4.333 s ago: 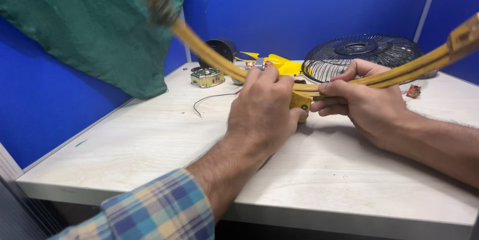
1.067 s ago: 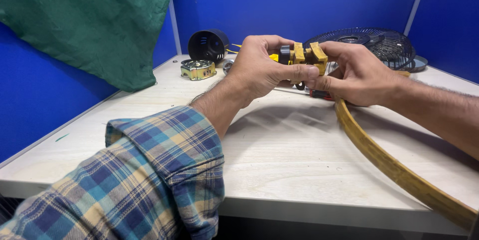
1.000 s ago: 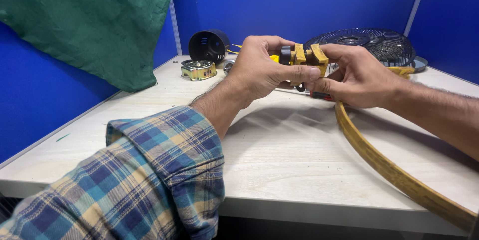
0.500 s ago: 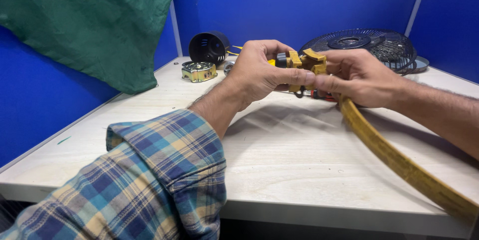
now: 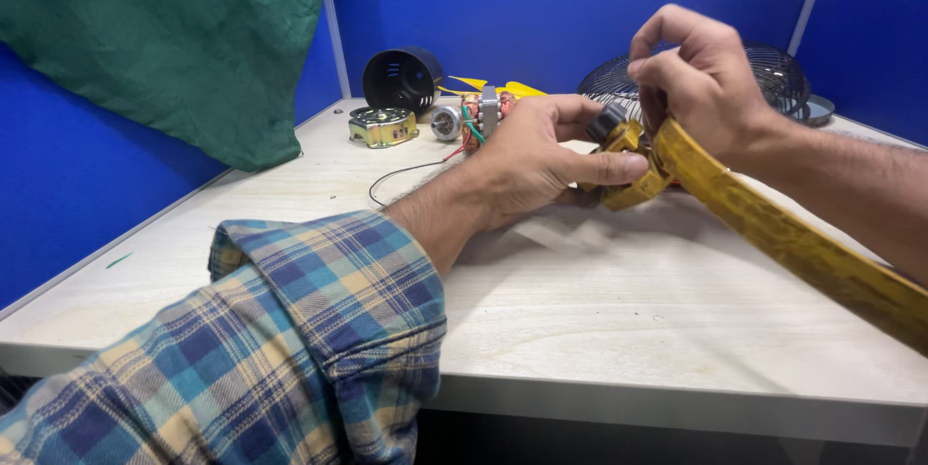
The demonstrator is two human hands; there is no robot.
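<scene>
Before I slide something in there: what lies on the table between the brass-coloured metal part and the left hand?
In the head view, a small silver cylinder and a motor core with coloured wires lie between the brass-coloured metal part and the left hand.

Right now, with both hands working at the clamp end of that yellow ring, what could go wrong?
1. The left hand pinches the yellow ring right at its clamp joint, so a finger could get nipped if the joint snaps shut.
2. The right hand grips only near that end; the long free part could swing.
3. The motor and its wires lie close behind and could get snagged.
</scene>
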